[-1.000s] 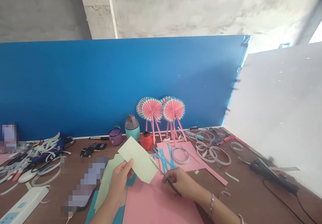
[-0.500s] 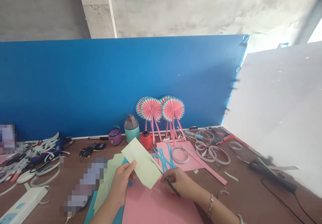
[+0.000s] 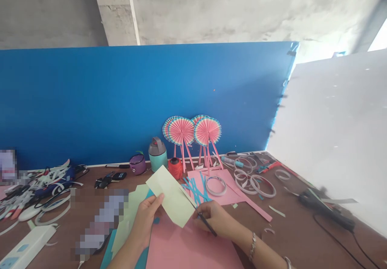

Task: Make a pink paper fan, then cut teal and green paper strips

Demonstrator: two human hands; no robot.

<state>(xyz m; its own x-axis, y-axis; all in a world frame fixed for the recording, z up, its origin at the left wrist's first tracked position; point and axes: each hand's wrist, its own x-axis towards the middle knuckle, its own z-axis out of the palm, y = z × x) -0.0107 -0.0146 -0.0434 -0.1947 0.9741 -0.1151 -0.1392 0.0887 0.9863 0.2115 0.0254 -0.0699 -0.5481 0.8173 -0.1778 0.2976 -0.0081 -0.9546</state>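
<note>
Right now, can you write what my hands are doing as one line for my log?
left hand: holds green paper | right hand: holds dark tool | below: pink sheet | behind: paper fans

Pink pleated paper fans lean against blue partition, near teal bottle and red twine spool; paper rings lie right, power strip front left.

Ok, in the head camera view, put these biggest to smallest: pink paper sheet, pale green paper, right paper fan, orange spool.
1. Pink paper sheet, largest.
2. Pale green paper and right paper fan: they look alike, and the paper is nearer the camera, so I can't rank them.
3. Orange spool, smallest.
</note>
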